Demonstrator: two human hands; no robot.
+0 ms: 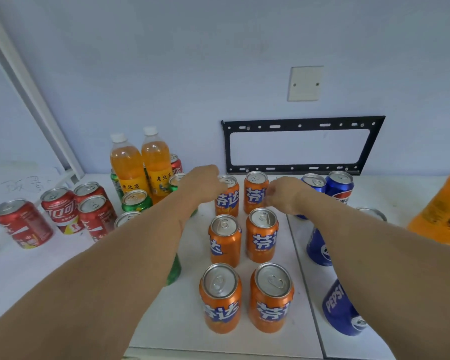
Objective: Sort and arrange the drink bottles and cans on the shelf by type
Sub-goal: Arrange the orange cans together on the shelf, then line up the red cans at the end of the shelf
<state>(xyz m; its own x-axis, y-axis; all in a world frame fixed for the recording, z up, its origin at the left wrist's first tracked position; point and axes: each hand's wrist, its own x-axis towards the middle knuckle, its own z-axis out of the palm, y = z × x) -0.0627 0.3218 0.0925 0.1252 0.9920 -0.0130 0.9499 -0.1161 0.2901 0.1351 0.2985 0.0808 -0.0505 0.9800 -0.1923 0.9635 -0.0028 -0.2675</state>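
Note:
Several orange cans stand in two columns on the white shelf (pixel 182 315). My left hand (pixel 205 184) is curled against the left side of the back-left orange can (pixel 228 201). My right hand (pixel 286 194) has its fingertips on the right side of the back-right orange can (pixel 254 196). Red cola cans (pixel 60 211) are grouped at the left. Green cans (pixel 137 201) stand behind my left forearm, partly hidden. Two orange drink bottles (pixel 143 167) stand at the back. Blue cola cans (pixel 339 187) sit at the right, some covered by my right arm.
A large orange bottle (pixel 444 211) is cut off at the right edge. A black metal bracket (pixel 302 123) and a white cover plate (pixel 305 83) are on the wall behind. A white frame post (pixel 37 105) slants at the left. A seam (pixel 300 255) splits the shelf surface.

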